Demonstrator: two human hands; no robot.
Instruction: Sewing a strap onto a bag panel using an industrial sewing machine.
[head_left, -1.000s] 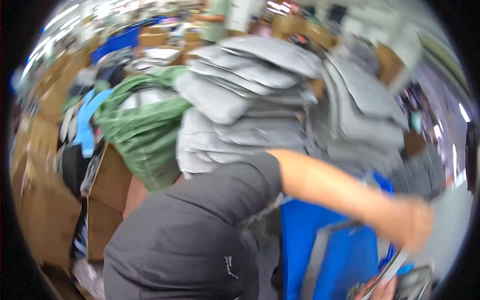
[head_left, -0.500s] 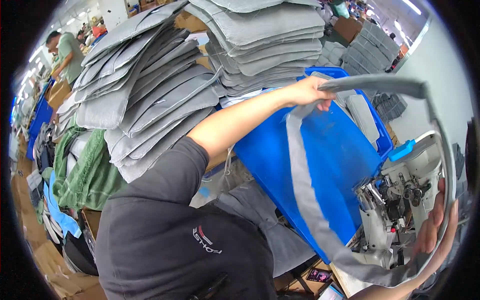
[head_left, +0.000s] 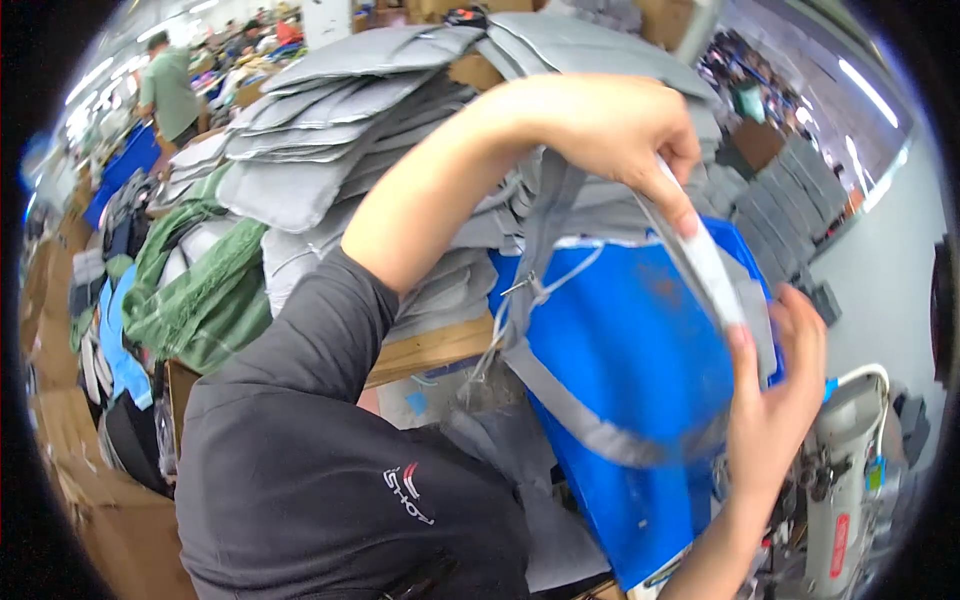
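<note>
My left hand (head_left: 630,140) is raised over a blue plastic board (head_left: 610,320), gripping a grey fabric strip (head_left: 600,420) with thumb and fingers. My right hand (head_left: 775,380) pinches the same strip lower and to the right, where its pale white side (head_left: 712,280) shows between my hands. The rest of the strip hangs in a loop over the blue board, slightly blurred. Thin cords (head_left: 545,290) and a small metal piece lie or hang at the board's left part, beside the strip.
Tall stacks of grey padded panels (head_left: 340,110) stand behind, with green cloth (head_left: 190,300) and cardboard boxes (head_left: 110,540) at left. A white sewing machine (head_left: 840,490) stands at lower right beside a pale wall (head_left: 870,300). A person in green (head_left: 165,90) stands at back left.
The loop of strip has moved left and lower. My left hand rose and turned downward; my right hand came up from the lower right edge to pinch the strip near the board's right side.
</note>
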